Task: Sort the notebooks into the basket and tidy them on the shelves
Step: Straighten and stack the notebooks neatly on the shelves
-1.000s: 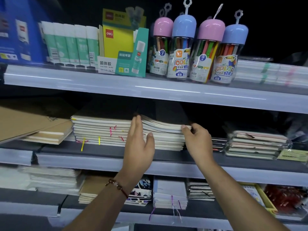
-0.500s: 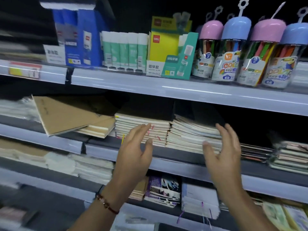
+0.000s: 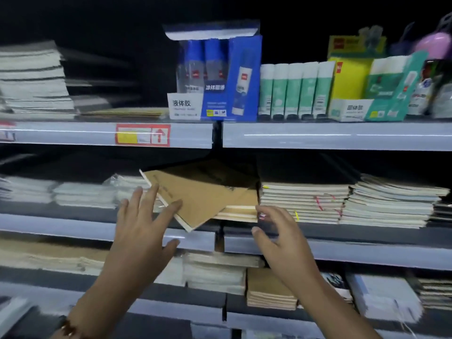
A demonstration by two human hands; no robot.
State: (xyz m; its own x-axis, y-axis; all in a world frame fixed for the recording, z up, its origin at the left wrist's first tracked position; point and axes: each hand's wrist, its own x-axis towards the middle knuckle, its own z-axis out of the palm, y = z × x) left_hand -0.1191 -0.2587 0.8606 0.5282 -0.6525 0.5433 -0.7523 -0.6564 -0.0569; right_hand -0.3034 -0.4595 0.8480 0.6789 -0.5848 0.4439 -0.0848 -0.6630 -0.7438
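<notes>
Brown notebook (image 3: pixel 195 192) lies askew, corner overhanging middle shelf's front edge (image 3: pixel 342 250). Left hand (image 3: pixel 141 231), fingers spread, nears its edge; right hand (image 3: pixel 281 241), loosely curled, empty, alongside — likely to square it.

Grey metal shelving (image 3: pixel 337 137) in three visible tiers. At 12 o'clock the top tier bears a blue glue box (image 3: pixel 220 79) and green-white glue sticks (image 3: pixel 294 90). Middle tier: a skewed brown kraft notebook (image 3: pixel 195 194) overhanging the edge, with stacked pale notebooks (image 3: pixel 304 200) at 3 o'clock of it.
</notes>
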